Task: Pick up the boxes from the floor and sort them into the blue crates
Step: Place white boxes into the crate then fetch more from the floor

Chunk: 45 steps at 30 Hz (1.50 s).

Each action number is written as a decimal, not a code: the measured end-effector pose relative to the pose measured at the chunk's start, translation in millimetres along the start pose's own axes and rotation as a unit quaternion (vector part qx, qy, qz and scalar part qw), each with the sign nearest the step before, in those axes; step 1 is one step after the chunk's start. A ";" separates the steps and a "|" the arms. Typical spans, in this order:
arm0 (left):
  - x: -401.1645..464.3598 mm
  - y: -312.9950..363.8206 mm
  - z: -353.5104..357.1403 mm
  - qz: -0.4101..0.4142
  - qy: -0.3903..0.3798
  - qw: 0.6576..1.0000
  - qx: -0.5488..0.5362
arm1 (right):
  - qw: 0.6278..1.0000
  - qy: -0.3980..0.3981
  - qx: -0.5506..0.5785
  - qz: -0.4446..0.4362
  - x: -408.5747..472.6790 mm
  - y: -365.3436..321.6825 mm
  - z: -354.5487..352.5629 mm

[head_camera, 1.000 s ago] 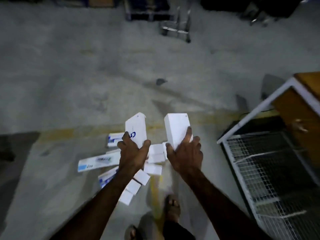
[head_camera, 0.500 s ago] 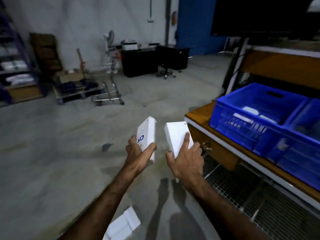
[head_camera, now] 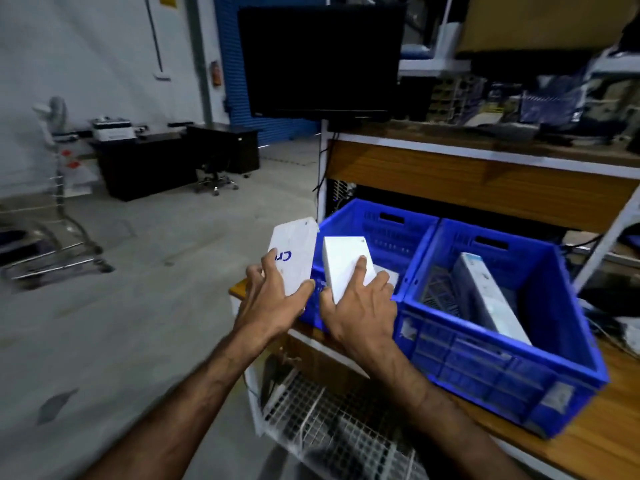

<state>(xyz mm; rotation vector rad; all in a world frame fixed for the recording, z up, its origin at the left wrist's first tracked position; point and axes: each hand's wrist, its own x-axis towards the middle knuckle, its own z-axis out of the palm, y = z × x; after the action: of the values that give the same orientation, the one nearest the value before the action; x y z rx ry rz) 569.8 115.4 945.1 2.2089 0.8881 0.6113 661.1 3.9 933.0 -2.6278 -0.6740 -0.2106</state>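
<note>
My left hand grips a white box with blue lettering, held upright just left of the crates. A plain white box is gripped by my right hand over the near edge of the left blue crate. That crate holds at least one white box, mostly hidden behind my right hand. Beside it on the wooden shelf stands the right blue crate, with a long white box leaning inside.
The crates sit on a wooden shelf of a white-framed rack, with a wire basket below and a dark monitor above. A metal trolley stands on the concrete floor at left; a black desk and chair stand farther back.
I have risen from the box pile on the floor and turned right to the rack. Both hands, still holding their boxes, now reach the left crate.
</note>
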 end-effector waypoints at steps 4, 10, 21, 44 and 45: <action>50.7 16.5 30.6 0.036 -0.050 0.996 0.057 | 0.999 0.020 0.006 0.050 49.2 17.3 6.0; 153.3 27.8 77.2 0.047 -0.112 0.984 0.127 | 0.994 0.004 -0.004 0.113 125.6 20.2 36.2; 268.9 1.3 176.8 0.025 -0.315 0.907 0.277 | 0.945 -0.148 -0.049 0.288 218.2 33.5 122.1; 235.4 -35.0 95.2 0.313 -0.016 0.911 0.267 | 0.996 0.071 -0.045 -0.032 188.7 -3.8 91.4; 228.0 -40.7 86.8 0.310 0.000 0.911 0.271 | 0.995 0.075 -0.034 -0.061 185.0 -7.4 93.8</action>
<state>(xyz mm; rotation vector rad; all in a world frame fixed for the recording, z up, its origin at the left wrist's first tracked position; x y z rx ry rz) 757.1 269.3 896.2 3.0346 0.3477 0.7058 822.5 129.0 896.3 -2.6038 -0.7884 -0.4706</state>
